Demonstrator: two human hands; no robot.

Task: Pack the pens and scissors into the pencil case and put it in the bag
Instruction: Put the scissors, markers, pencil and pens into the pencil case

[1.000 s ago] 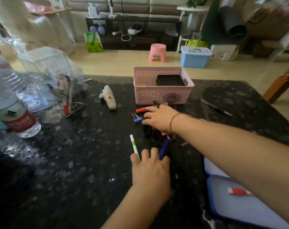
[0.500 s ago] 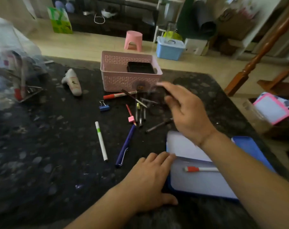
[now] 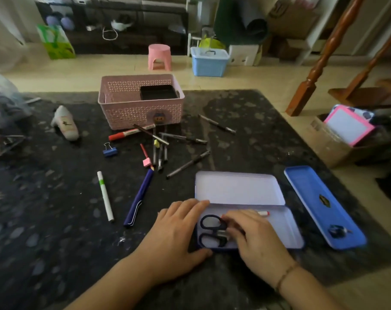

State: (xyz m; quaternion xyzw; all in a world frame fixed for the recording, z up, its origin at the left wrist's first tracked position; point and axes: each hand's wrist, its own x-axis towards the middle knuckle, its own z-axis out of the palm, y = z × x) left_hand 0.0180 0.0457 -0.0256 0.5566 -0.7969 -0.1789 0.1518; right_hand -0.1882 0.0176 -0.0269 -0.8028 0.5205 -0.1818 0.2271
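Observation:
An open blue pencil case [image 3: 286, 227] lies near the table's front edge, its lid [image 3: 237, 189] folded back. Dark-handled scissors [image 3: 212, 231] lie in its left end, and my right hand [image 3: 254, 240] rests over their blades, fingers on them. A red-capped white pen [image 3: 262, 213] lies in the case behind that hand. My left hand [image 3: 176, 233] presses flat on the case's left edge. Loose on the table are a white and green pen [image 3: 105, 195], a dark blue pen [image 3: 139, 196], a red marker [image 3: 127, 133] and several dark pens [image 3: 161, 148].
A pink basket [image 3: 123, 110] stands behind the pens. A separate blue tray [image 3: 310, 198] lies right of the case. A blue binder clip [image 3: 110, 151] and a white glue gun [image 3: 66, 125] sit at the left. A cardboard box with a pink-framed board [image 3: 348, 126] is off the table's right edge.
My right hand carried the scissors from the pen pile down into the case. My left hand moved from the table to the case's left edge. The camera view swung right.

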